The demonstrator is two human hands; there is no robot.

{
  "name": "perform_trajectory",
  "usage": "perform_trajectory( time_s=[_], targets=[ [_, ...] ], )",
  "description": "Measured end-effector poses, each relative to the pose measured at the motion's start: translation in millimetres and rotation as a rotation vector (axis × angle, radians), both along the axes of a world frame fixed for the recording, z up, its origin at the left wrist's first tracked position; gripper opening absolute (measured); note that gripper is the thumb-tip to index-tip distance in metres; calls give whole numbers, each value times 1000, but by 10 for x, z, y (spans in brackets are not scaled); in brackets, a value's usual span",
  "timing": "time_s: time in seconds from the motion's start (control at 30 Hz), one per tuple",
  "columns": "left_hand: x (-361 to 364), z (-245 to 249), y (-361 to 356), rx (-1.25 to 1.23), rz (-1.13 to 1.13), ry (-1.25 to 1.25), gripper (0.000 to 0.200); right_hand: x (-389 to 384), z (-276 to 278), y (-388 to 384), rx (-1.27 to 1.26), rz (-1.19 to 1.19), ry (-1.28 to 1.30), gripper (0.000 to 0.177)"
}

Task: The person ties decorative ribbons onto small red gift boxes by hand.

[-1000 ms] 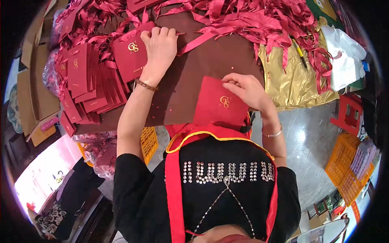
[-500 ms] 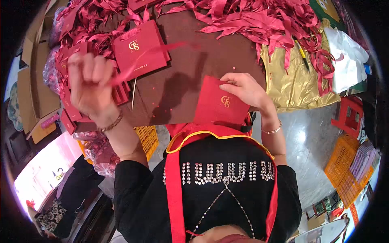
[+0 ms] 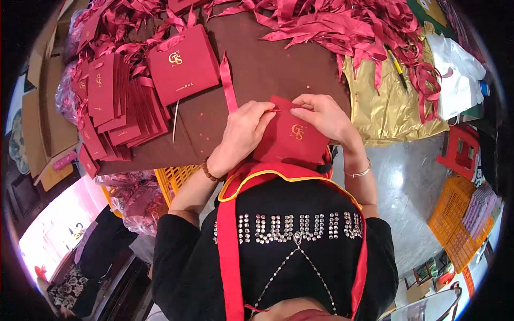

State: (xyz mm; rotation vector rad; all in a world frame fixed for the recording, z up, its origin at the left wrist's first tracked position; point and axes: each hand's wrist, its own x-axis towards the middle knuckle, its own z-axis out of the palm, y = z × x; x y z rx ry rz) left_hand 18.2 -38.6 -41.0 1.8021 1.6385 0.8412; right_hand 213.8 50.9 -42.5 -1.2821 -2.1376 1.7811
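My right hand grips the top edge of a small red paper bag with a gold logo, held low at the table's front edge against the apron. At the bag's upper left corner, my left hand pinches the end of a red ribbon. The rest of that ribbon sticks up behind the knuckles. Whether the end passes through a hole in the bag is hidden by the fingers. Left of my hands lies a larger-looking red bag with the same logo, and a thin pale stick beside it.
Several red bags lie stacked at the table's left. A heap of red ribbons covers the back right, beside gold plastic sheeting and a yellow-black pen. Orange crates stand on the floor at right.
My left hand has come down and right, from above the stacked bags to the held bag's corner, bringing the ribbon along. My right hand and the bag have barely moved.
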Motion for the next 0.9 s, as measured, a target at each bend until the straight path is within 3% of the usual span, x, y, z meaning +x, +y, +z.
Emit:
perform_trajectory(
  time_s=[0.23, 0.9],
  targets=[
    [85, -74, 1, 234, 13, 159, 10, -13, 15, -20, 17, -19, -12, 30],
    [210, -32, 97, 160, 5, 134, 8, 18, 90, -78, 136, -41, 36, 29]
  ],
)
